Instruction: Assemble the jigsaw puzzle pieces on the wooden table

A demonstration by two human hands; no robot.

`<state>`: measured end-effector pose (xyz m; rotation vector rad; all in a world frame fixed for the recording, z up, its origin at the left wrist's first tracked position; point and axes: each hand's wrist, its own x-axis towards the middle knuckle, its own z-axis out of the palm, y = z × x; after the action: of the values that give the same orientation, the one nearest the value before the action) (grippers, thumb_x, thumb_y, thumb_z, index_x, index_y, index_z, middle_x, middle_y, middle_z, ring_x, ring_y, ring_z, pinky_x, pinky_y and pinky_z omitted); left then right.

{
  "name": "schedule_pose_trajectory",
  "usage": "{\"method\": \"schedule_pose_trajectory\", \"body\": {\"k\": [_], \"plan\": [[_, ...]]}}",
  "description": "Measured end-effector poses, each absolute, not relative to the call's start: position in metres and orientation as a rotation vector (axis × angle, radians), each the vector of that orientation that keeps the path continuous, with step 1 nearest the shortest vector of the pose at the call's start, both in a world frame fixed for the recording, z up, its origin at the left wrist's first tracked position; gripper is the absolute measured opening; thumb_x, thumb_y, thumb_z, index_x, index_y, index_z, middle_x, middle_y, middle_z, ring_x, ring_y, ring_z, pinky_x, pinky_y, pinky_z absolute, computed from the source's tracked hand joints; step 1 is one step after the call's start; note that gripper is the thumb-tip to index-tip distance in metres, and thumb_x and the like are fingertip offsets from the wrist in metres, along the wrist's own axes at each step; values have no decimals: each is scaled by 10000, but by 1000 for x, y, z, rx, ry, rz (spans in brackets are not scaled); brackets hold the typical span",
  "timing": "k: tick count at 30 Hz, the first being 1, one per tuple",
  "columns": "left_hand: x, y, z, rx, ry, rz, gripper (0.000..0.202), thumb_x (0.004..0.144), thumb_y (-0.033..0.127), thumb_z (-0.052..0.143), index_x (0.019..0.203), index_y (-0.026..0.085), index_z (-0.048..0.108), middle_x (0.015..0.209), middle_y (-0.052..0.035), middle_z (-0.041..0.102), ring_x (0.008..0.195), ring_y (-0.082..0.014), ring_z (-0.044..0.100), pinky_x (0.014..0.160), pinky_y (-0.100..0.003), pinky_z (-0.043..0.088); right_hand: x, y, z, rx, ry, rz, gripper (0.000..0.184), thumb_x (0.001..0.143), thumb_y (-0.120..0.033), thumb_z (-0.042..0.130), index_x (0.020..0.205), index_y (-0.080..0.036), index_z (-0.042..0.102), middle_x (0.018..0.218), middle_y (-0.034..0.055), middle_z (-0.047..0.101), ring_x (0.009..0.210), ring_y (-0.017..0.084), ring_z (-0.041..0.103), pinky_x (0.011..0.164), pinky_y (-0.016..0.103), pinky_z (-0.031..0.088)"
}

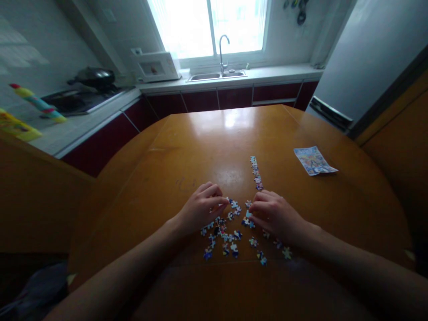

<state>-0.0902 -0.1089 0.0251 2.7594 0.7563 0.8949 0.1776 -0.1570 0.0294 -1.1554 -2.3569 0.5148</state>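
Observation:
Several small loose puzzle pieces [230, 238] lie scattered on the round wooden table [207, 147] in front of me. My left hand [200, 209] rests at the left of the scatter, its fingers curled and pinched on a puzzle piece near its fingertips. My right hand [276, 214] sits at the right of the scatter, fingers curled together and touching a piece [248, 214] at their tips. A short joined row of pieces [256, 173] runs away from me just beyond my right hand.
A printed puzzle picture sheet [314, 160] lies on the table at the far right. Beyond the table are a kitchen counter with a sink [216, 76], a microwave [157, 67], a wok on the stove [95, 78] and a refrigerator [364, 62] at the right.

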Motion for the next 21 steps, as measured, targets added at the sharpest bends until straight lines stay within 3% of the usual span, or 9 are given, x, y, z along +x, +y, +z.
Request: {"method": "schedule_pose_trajectory", "body": {"k": [7, 12, 18, 21], "plan": [[-87, -110, 26, 2767, 682, 899, 64, 938, 193, 650, 932, 210, 711, 840, -26, 597, 789, -144, 499, 717, -264, 447, 164, -165, 16, -1147, -2496, 392, 178, 817, -350, 794, 857, -206, 698, 954, 49, 649, 918, 217, 544, 809, 358, 416], [-87, -111, 26, 2767, 601, 944, 86, 923, 178, 664, 977, 225, 712, 841, -21, 602, 793, -144, 507, 735, -274, 463, 162, -166, 15, -1075, -2505, 404, 84, 902, -279, 685, 854, -214, 706, 918, 52, 632, 884, 210, 521, 780, 345, 406], [-84, -114, 28, 2771, 571, 948, 82, 924, 166, 655, 962, 216, 708, 842, -25, 609, 793, -146, 515, 728, -273, 470, 162, -166, 12, -971, -2483, 430, 200, 923, -139, 600, 962, -272, 745, 971, 57, 637, 895, 203, 514, 807, 342, 415], [-84, -114, 28, 2772, 584, 933, 79, 928, 175, 653, 962, 218, 710, 844, -28, 612, 806, -149, 519, 733, -271, 472, 162, -166, 12, -1031, -2412, 457, 196, 920, -129, 584, 985, -242, 731, 961, 62, 642, 911, 206, 526, 816, 342, 432]]}}
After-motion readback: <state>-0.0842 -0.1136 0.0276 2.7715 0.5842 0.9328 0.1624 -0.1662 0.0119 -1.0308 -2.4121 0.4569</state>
